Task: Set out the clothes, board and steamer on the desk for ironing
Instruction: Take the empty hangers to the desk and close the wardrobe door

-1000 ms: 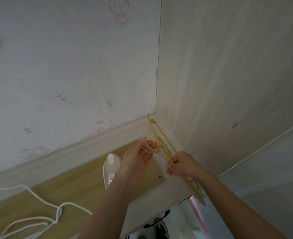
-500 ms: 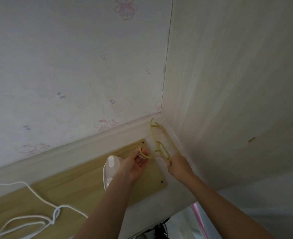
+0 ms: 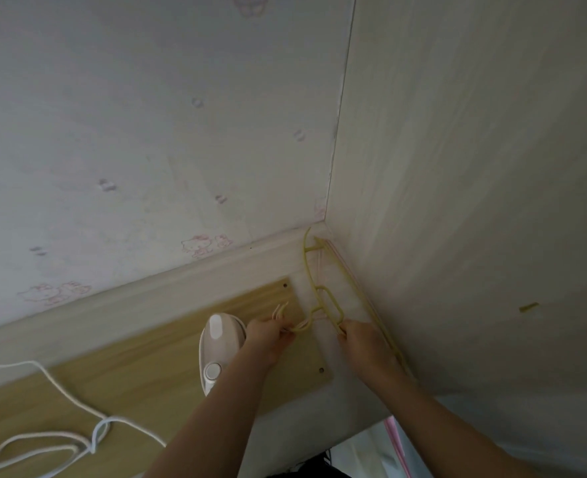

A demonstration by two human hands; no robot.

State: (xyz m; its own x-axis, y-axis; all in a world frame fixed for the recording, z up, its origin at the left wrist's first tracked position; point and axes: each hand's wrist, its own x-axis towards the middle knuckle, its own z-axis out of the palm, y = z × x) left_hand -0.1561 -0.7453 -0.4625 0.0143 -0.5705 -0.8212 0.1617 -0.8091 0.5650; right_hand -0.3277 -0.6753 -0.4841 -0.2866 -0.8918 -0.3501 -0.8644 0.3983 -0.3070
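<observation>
Left hand: the left hand [image 3: 270, 334] is curled tight round the hook ends of the hanger, just past the steamer's nose.
Right hand: the right hand [image 3: 361, 343] has its fingers closed on the hanger's frame, close to the right edge of the surface.
Hanger: a yellow-green plastic clothes hanger [image 3: 324, 299] lies flat in the far right corner of the surface, running along the right edge, its far tip near the back ledge.
Clothes: a thin pale garment with fine pink stripes [image 3: 323, 270] sits on the hanger; against the pale top I cannot tell where it ends.
Board: a flat tan wooden board [image 3: 140, 370] lies along the back of the pale white surface [image 3: 319, 415], its right end short of the corner.
Steamer: a white hand-held steamer [image 3: 216, 339] lies on the board's right end, touching the left wrist.
Cord: a white cable [image 3: 61, 446] loops over the board toward the near left edge.
Around: wallpaper with faint pink cartoon cats [image 3: 202, 244] behind, and a pale wood-grain side panel [image 3: 457, 236] on the right.
</observation>
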